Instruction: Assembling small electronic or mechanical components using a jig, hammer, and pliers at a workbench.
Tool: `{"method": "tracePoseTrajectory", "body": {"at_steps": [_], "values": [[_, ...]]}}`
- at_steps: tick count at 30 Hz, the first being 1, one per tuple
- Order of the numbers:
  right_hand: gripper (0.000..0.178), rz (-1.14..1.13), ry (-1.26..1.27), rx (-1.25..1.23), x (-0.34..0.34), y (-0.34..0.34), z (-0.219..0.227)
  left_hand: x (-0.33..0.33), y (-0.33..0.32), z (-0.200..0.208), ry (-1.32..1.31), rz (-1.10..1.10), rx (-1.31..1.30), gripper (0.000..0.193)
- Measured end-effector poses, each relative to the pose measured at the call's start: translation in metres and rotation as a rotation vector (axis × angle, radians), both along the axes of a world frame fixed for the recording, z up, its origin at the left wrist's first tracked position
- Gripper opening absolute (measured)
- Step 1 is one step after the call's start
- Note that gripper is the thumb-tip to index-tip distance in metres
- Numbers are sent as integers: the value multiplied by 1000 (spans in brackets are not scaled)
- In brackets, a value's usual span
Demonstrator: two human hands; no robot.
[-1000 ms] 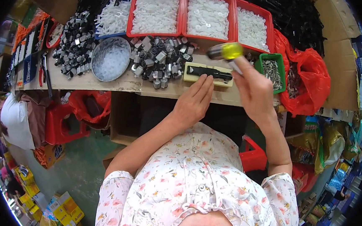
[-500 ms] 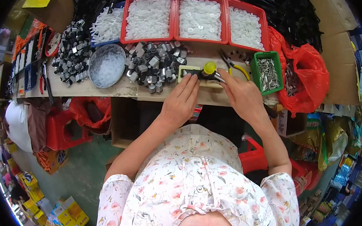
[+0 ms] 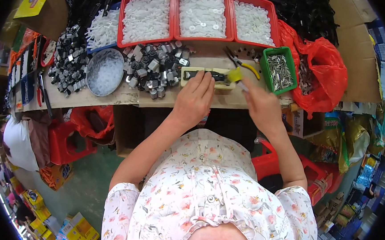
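Part [image 3: 218,76] lies under left fingers [image 3: 198,81].

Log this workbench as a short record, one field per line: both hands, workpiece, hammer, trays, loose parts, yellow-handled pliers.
Left hand: fingers laid over the black part
Right hand: holding the hammer
Workpiece: black part in a cream block
Hammer: yellow end at the block's right end; blurred, contact unclear
Trays: three red trays of white pieces; green tray of metal pieces
Loose parts: metal-and-black parts heaped left of the block
Yellow-handled pliers: left of the green tray
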State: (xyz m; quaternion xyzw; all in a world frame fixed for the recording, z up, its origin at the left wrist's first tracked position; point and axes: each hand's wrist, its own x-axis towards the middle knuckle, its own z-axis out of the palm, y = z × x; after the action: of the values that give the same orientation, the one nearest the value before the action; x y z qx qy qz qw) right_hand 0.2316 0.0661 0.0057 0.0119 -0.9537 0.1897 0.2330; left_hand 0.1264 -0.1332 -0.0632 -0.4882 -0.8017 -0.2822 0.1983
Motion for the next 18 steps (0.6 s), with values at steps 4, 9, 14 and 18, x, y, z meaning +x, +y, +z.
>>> {"method": "tracePoseTrajectory", "body": {"at_steps": [4,9,14,18], "values": [[31,0,-337,36,6,4,7,-2,-5,-7,4,-31,26,31],[35,-119,-196,-38,4,17,-4,-4,-1,-6,18,-45,33,35],[34,-107,-257,-8,-17,43,5,-4,-1,2,5,-33,30,29],[30,-168,-92,127,-76,85,6,-7,1,8,-100,-40,77,27]]}}
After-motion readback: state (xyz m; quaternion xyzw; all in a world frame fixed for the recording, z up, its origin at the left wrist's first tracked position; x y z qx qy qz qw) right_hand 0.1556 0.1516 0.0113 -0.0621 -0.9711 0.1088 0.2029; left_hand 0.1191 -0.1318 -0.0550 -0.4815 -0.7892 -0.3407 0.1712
